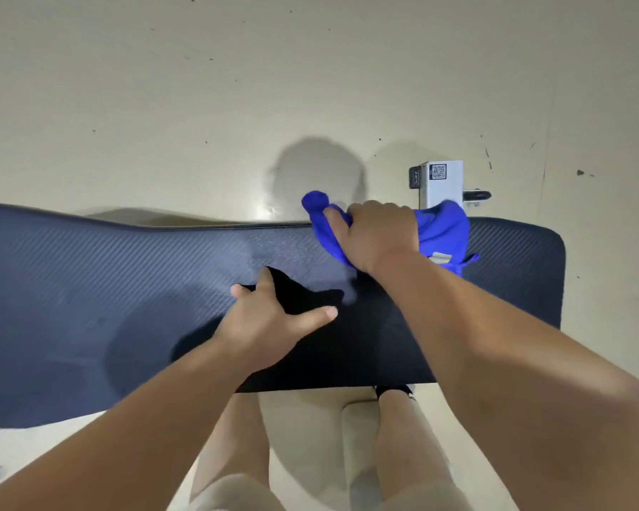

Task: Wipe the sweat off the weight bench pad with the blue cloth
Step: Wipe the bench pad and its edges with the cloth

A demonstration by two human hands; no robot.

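A person leans over a long, dark navy weight bench pad (126, 289) with a ribbed, textured vinyl surface, seen from above against a pale, speckled floor (200, 105). The right hand (379, 234) is closed over a bunched, bright blue cloth (443, 230), pressing it down on the pad's far edge, toward the right-hand end. Part of the cloth sticks out past that far edge and hangs over the floor. The left hand (270, 322) holds nothing; it rests flat on the middle of the pad with fingers spread wide, apparently bracing. Just left of the cloth, a patch of the pad looks speckled, possibly damp, though that is hard to confirm. A small white box-shaped fitting with a square printed code (441, 182) stands behind the bench.

The risks, as I judge them: the wadded cloth touches little surface, so strokes may smear moisture. Wiping so near the edge could let the cloth slip off, and the long left stretch might be missed.
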